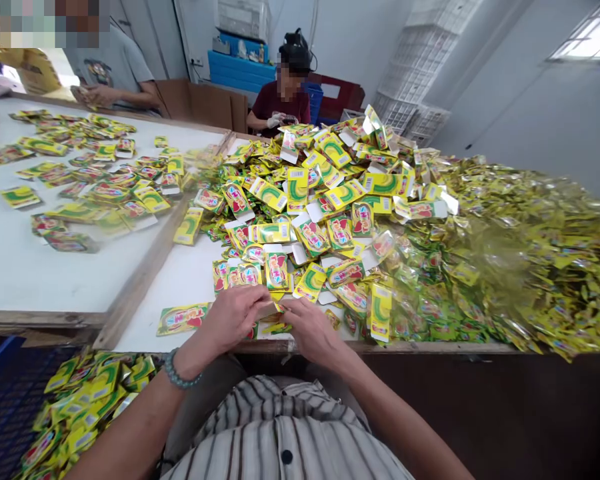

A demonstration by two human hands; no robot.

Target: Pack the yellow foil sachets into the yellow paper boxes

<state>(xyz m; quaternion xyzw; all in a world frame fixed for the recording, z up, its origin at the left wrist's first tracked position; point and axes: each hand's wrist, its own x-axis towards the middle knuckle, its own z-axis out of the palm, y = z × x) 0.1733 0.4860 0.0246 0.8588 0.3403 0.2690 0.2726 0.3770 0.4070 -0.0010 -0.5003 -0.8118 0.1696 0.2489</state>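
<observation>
My left hand [237,317] and my right hand [307,325] meet at the table's front edge, fingers closed around a small yellow-green carton [269,309]. A whitish flap shows between the fingertips; the hands cover most of the carton. Just beyond them rises a heap of similar small cartons [313,233], many with white end flaps sticking out. One flat carton [183,320] lies left of my left hand, and another carton [381,313] stands out to the right of my right hand.
Shiny yellow-green sachets [545,267] cover the table's right side. A wooden strip [145,273] divides off the left section, where cartons [107,190] lie scattered. Below left, a blue crate [5,393] holds many cartons. Two people [285,107] work across the table.
</observation>
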